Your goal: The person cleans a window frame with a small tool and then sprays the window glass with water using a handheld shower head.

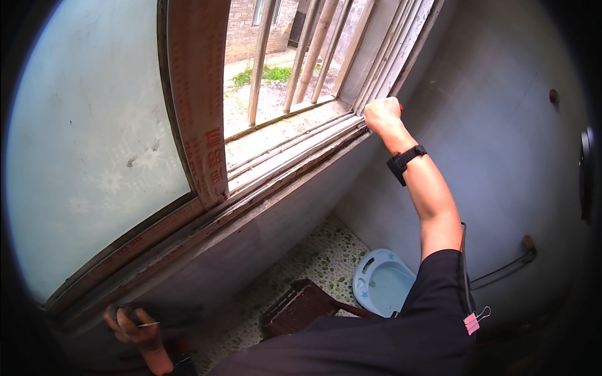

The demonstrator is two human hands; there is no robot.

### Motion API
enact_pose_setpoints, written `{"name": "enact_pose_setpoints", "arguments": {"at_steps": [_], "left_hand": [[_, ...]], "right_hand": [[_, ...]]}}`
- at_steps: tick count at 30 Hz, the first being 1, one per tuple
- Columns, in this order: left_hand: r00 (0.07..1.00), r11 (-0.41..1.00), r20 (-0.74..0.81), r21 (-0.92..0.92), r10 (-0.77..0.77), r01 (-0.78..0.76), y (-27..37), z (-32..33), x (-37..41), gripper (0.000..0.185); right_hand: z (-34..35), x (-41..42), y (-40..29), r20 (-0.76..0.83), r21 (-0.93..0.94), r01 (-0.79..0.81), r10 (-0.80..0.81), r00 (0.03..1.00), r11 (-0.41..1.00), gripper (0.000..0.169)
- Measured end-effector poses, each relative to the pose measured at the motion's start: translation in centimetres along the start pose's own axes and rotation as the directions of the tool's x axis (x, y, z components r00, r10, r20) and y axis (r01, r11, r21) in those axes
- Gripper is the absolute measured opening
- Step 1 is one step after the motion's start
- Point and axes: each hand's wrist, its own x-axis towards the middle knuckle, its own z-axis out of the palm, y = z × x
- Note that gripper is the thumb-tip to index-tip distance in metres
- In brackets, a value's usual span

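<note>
My right hand [384, 115] is closed in a fist at the lower right corner of the sliding window's frame [345, 123]. A small red end of something held shows beside that fist; the rest is hidden. Low at the left, my left hand [134, 327] is curled around a dark object [113, 311], with a thin pale piece sticking out by the fingers. Its exact kind is too dim to tell. Between the hands runs the window's lower track, worn and dirty. A frosted glass sash [99, 141] with a brown frame stands at the left.
Metal bars [294, 56] stand outside the window opening. Below are a dark brown wooden seat [303, 308] and a light blue plastic tub [385, 284] on the pebble-patterned floor [329, 249]. A grey wall [498, 155] rises at the right, with a pipe fitting [527, 249] low on it.
</note>
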Motion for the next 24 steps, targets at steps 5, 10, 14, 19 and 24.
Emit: {"name": "enact_pose_setpoints", "arguments": {"at_steps": [5,10,14,19,24], "left_hand": [[1.000,0.999,-0.016,0.053,0.013,-0.012,0.6,-0.1,0.6,0.017],[0.999,0.996,-0.045,0.087,0.027,-0.023,0.7,-0.1,0.8,0.017],[1.000,0.999,-0.022,0.051,0.019,-0.018,1.1,-0.4,1.3,0.018],[1.000,1.000,0.009,-0.005,-0.010,0.010,1.2,-0.7,1.6,0.019],[1.000,0.999,-0.016,-0.038,0.014,-0.015,1.3,-0.7,1.8,0.020]], "right_hand": [[-3.4,-1.0,-1.4,0.090,0.058,0.032,-0.037,0.995,0.998,0.017],[-5.6,-2.0,-2.9,0.103,0.073,0.073,-0.080,0.991,0.995,0.019],[-6.2,-3.0,-3.8,0.036,0.095,0.088,-0.092,0.995,0.992,0.026],[-5.8,-3.9,-4.9,-0.165,0.193,0.139,-0.107,0.980,0.971,0.033],[-5.5,-4.9,-6.8,-0.335,0.305,0.218,-0.110,0.936,0.927,0.036]]}}
